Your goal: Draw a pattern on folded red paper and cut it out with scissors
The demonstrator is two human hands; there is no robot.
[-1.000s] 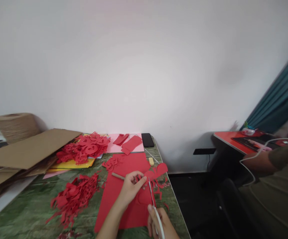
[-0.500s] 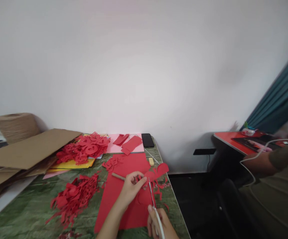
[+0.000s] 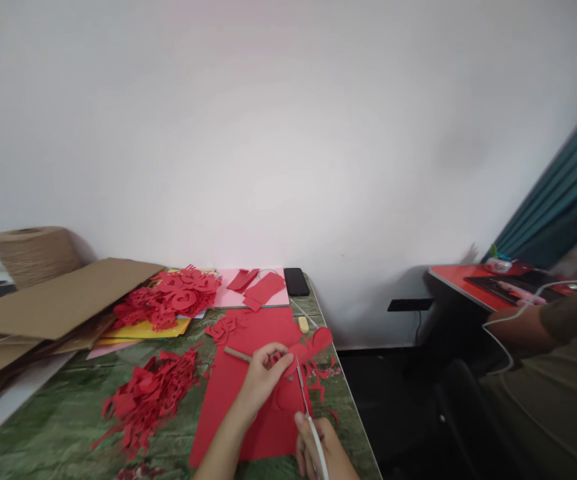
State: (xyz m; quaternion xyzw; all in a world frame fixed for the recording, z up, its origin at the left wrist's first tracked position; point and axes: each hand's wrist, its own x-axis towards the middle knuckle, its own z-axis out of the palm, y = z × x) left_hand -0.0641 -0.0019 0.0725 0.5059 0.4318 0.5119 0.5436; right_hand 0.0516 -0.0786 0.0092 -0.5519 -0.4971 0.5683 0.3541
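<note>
Red paper cut-out [image 3: 300, 350], rounded lobes w/ narrow bits btwn, is sitting at R edge of the red sheet [image 3: 228, 413], far lobe poking past it; can't tell if it's touching the sheet. My L hand [image 3: 268, 367] is pinching its L side, thumb vs. forefinger; other fingers are curling in, mostly hidden. My R hand [image 3: 332, 451] is gripping white-handled scissors [image 3: 310, 425], blades pointing away from me, tips at the cut-out's near edge; can't tell how wide the blades are standing or if they're biting.

Handling, my guess: weighing next to nothing, stiffish but bending easily, not slippery. Narrow bits prob. weakest, tearing or creasing first. Best hold: flat pinch on a broad lobe, away from the blades.

Grey-brown stick [image 3: 237, 355] is lying by L hand, partly behind it. Cream eraser-like block [image 3: 303, 325] is resting just beyond the cut-out; phone [image 3: 296, 282] farther back. To L: loose red scrap pile [image 3: 153, 393], and behind it heaped red cut-outs [image 3: 183, 300] next to cardboard [image 3: 68, 300]. Far R, a co-worker's arm [image 3: 523, 333] is reaching to a red-topped desk [image 3: 448, 274].
</note>
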